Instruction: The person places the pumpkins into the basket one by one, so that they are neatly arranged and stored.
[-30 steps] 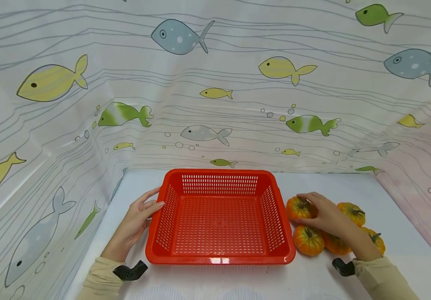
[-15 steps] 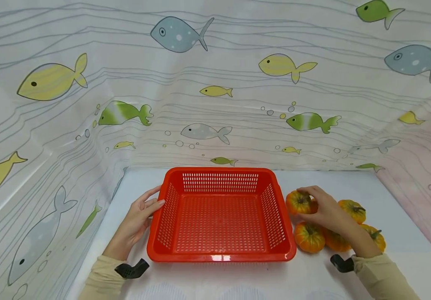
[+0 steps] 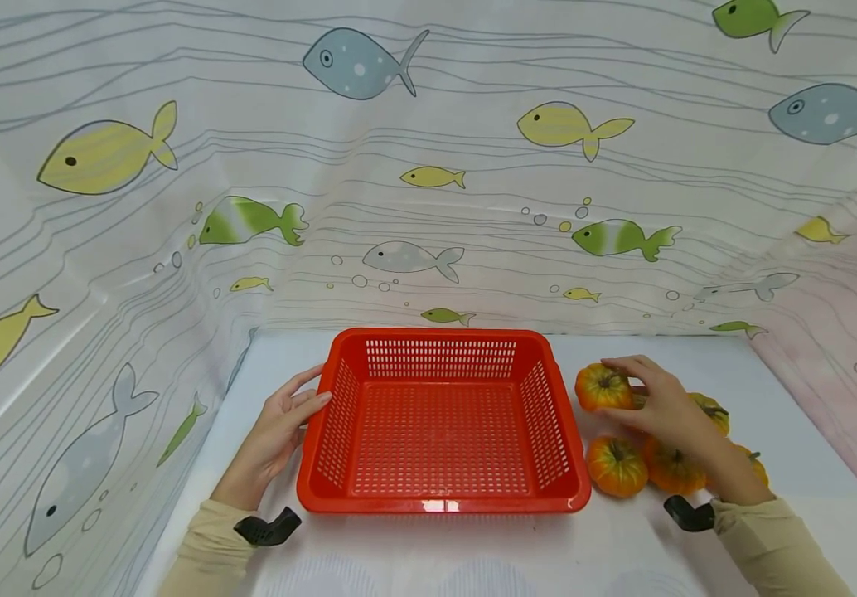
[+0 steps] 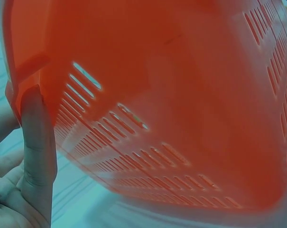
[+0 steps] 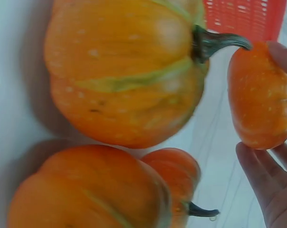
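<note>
While right hand (image 3: 658, 405) holds pumpkin (image 3: 600, 388), left (image 3: 277, 429) grips basket (image 3: 439, 502).

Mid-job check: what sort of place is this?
Probably a makeshift tabletop work booth rather than a kitchen: white sheeting printed with coloured fish screens the pale, flat table on three sides, and a red perforated plastic basket stands beside round orange pumpkins.

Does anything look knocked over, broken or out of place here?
Nothing stands out. The red basket is upright, the left hand holding its side. The right hand holds one pumpkin beside it, and the other pumpkins lie grouped nearby. I see no spill or obvious damage.
</note>
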Demonstrator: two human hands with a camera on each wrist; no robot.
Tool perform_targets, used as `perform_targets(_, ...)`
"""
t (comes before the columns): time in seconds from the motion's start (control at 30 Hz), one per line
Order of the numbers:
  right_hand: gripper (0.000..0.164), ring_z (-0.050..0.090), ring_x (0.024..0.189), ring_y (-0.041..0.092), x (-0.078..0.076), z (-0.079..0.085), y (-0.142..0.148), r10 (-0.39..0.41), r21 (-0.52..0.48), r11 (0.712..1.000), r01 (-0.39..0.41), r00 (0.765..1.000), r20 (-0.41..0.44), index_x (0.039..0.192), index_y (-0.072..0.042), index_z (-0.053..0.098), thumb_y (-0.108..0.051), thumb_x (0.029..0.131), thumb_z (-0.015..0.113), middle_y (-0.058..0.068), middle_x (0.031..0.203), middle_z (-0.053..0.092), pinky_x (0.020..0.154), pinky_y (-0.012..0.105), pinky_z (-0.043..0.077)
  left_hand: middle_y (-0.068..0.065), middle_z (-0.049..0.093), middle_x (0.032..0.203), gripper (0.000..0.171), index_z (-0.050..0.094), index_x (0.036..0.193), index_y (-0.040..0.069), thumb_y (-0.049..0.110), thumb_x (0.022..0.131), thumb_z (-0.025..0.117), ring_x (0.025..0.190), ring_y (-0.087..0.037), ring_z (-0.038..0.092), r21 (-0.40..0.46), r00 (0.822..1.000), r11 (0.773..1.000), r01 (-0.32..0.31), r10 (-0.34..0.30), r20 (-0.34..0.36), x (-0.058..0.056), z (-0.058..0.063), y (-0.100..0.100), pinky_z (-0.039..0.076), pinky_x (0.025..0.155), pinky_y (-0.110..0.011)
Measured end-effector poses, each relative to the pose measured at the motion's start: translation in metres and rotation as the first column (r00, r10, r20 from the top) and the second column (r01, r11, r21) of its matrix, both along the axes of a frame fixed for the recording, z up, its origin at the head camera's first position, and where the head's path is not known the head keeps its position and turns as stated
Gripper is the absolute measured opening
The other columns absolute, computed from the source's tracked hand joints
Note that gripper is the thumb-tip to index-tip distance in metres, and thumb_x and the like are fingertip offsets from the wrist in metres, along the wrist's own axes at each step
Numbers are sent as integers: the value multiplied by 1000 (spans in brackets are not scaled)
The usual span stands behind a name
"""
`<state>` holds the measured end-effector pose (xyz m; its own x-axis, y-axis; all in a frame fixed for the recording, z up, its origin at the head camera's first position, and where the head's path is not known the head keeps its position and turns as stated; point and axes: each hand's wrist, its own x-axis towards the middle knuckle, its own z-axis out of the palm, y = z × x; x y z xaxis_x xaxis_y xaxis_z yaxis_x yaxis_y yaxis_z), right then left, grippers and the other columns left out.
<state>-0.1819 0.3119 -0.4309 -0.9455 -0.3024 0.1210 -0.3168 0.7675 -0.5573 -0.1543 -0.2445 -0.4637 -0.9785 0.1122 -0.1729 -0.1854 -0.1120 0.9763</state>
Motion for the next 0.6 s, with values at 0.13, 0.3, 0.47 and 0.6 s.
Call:
perform_targets(0.13,75,59,123,37,1,9,-3,-3,-33,999,2,1000,-22,145,-9,55,-36,83,88,17,141,57,94,55,59,1,74,113,65,32,160,15,21,104,64,95,-14,77,29,1000,1000,5,-5,4,1,2,-1,65,83,-40)
perform_targets(0.3,73,59,122,34,-1,17,-6,-10,-65,998,6,999,-51,144,-12,57,-35,83,88,14,141,59,93,55,59,1,74,112,65,31,160,15,20,104,63,94,-13,77,46,1000,999,8,-9,11,2,3,-1,65,83,-38)
perform_targets(0.47,74,59,124,30,-4,28,-14,-6,-80,997,5,1000,-19,146,-18,56,-39,83,87,8,144,58,97,55,58,2,74,109,65,32,160,16,20,104,64,93,-13,77,46,1000,999,-3,2,20,0,2,2,65,83,-39)
perform_targets(0.6,75,58,127,29,-7,35,-23,36,-90,995,-35,999,5,147,-18,54,-42,84,86,7,147,57,99,56,57,2,75,109,66,32,160,16,20,103,64,93,-13,78,50,1000,999,-7,5,21,1,2,1,64,82,-39)
